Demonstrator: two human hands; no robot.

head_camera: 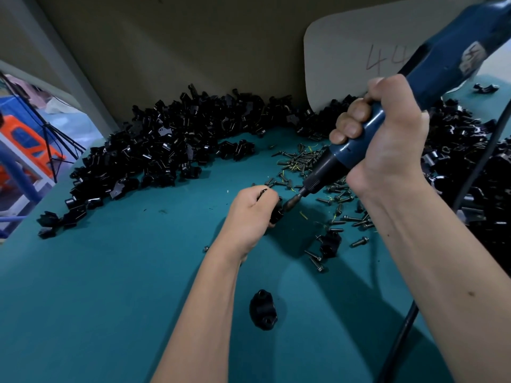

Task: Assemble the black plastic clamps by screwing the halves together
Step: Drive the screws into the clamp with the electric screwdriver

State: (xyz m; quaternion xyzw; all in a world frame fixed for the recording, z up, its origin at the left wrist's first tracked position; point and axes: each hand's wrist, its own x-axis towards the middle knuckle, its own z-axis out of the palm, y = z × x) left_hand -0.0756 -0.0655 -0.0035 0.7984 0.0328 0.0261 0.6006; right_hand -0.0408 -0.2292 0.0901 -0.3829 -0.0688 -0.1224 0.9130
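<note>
The left hand [253, 210] grips a black clamp [276, 214] near the middle of the teal surface [110, 286], its fingers curled round the part. The right hand [384, 134] is wrapped round a blue electric screwdriver [398, 106], whose bit meets the clamp's right side. Loose screws [301, 161] lie just beyond, toward the far edge. A heap of clamp halves [154, 153] lines the far edge. One assembled clamp [263, 309] lies nearer the front edge, apart from both hands.

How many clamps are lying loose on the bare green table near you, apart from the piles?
2. One clamp lies alone between the forearms, nearest the camera. Another clamp sits among the scattered screws by the right forearm. A third is held in the left hand; the piles may hide more.
</note>
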